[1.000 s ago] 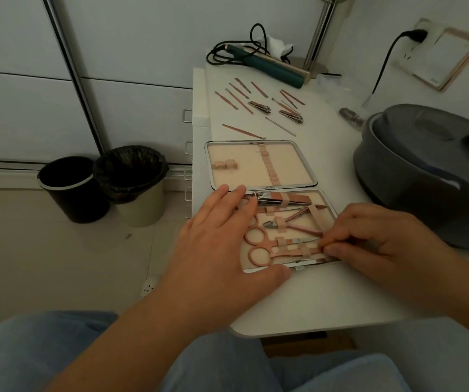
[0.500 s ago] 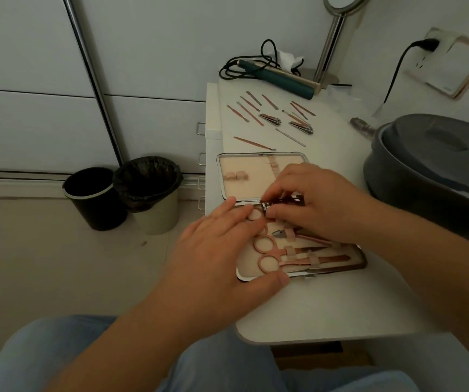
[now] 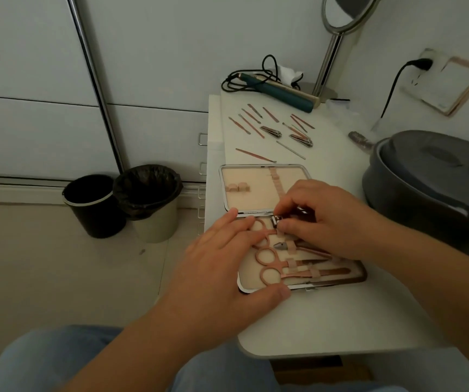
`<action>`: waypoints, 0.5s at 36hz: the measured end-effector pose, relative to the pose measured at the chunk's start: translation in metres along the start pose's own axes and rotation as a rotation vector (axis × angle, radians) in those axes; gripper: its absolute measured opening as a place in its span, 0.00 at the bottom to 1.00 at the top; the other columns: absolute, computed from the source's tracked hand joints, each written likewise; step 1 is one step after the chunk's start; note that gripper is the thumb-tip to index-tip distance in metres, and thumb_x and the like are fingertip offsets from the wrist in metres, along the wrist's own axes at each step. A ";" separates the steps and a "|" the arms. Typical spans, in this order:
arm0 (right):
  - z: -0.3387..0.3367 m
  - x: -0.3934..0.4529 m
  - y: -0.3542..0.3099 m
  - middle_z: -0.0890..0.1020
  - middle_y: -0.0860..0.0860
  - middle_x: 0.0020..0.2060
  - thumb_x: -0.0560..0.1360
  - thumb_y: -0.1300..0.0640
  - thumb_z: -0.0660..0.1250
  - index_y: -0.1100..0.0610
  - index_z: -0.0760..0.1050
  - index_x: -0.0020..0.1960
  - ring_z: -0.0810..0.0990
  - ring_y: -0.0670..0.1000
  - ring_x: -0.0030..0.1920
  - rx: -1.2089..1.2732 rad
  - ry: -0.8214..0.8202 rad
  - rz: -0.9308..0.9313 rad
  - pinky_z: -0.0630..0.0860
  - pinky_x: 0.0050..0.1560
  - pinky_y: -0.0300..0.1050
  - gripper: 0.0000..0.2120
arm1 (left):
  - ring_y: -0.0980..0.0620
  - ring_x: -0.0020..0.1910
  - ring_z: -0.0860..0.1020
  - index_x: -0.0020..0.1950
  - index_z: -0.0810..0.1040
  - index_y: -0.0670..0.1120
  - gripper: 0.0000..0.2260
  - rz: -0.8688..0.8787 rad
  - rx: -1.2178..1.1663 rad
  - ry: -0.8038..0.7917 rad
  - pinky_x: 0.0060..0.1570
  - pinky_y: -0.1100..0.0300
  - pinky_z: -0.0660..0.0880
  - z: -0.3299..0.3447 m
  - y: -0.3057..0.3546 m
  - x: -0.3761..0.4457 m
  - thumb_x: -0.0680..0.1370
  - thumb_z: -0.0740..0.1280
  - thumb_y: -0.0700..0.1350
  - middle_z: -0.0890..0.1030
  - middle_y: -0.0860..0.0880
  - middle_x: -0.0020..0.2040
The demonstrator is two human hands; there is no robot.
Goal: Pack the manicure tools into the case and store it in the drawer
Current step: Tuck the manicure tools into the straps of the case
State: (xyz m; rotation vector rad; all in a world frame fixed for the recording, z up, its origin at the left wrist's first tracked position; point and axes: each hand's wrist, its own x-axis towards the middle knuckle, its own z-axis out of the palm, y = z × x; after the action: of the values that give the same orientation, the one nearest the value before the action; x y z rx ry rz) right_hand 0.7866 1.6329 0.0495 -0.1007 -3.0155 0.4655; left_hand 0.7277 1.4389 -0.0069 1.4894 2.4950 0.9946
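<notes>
With the left hand point(image 3: 222, 267) spread flat, steadying the open case point(image 3: 298, 284) on the table point(image 3: 326, 321), the right hand point(image 3: 326, 219) pinches a clipper point(image 3: 277, 221) at the top row and should slide it squarely under its strap.

right hand point(image 3: 323, 219) | moved from case's near-right edge to clipper point(image 3: 277, 221) by the hinge

White desk point(image 3: 326, 321) has the open case point(image 3: 256, 182) near the front, loose manicure tools point(image 3: 270, 128) further back, a teal hair iron point(image 3: 278, 94), mirror stand point(image 3: 323, 89), and a big grey tub point(image 3: 425, 179) on the right.
</notes>
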 end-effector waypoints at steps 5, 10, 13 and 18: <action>0.008 -0.005 0.000 0.73 0.37 0.43 0.71 0.45 0.64 0.42 0.74 0.48 0.70 0.36 0.48 0.062 0.082 0.021 0.68 0.45 0.30 0.07 | 0.72 0.69 0.40 0.68 0.61 0.61 0.36 0.031 -0.002 -0.006 0.68 0.66 0.46 -0.003 -0.002 0.003 0.63 0.54 0.74 0.53 0.73 0.64; 0.011 -0.009 0.000 0.74 0.38 0.43 0.70 0.46 0.64 0.42 0.76 0.49 0.70 0.36 0.48 0.099 0.119 0.054 0.69 0.45 0.30 0.08 | 0.72 0.69 0.41 0.67 0.62 0.61 0.36 0.071 0.023 -0.006 0.62 0.77 0.39 -0.005 -0.002 0.006 0.63 0.55 0.74 0.54 0.71 0.64; 0.010 -0.013 -0.001 0.74 0.38 0.44 0.70 0.47 0.66 0.43 0.76 0.49 0.71 0.37 0.48 0.107 0.120 0.062 0.69 0.46 0.29 0.07 | 0.71 0.69 0.43 0.67 0.62 0.61 0.35 0.085 -0.009 -0.011 0.62 0.79 0.41 -0.005 -0.002 0.005 0.63 0.57 0.73 0.56 0.71 0.64; 0.012 -0.024 -0.001 0.74 0.39 0.43 0.70 0.50 0.67 0.44 0.77 0.49 0.71 0.38 0.48 0.127 0.143 0.067 0.68 0.47 0.28 0.07 | 0.71 0.69 0.46 0.67 0.64 0.59 0.36 0.112 -0.050 -0.001 0.64 0.78 0.44 -0.003 0.001 0.001 0.62 0.59 0.72 0.57 0.71 0.64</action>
State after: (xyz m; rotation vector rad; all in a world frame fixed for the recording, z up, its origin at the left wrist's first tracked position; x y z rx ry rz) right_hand 0.8092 1.6269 0.0361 -0.2167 -2.8418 0.6256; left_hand 0.7269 1.4386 -0.0041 1.6295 2.3903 1.0648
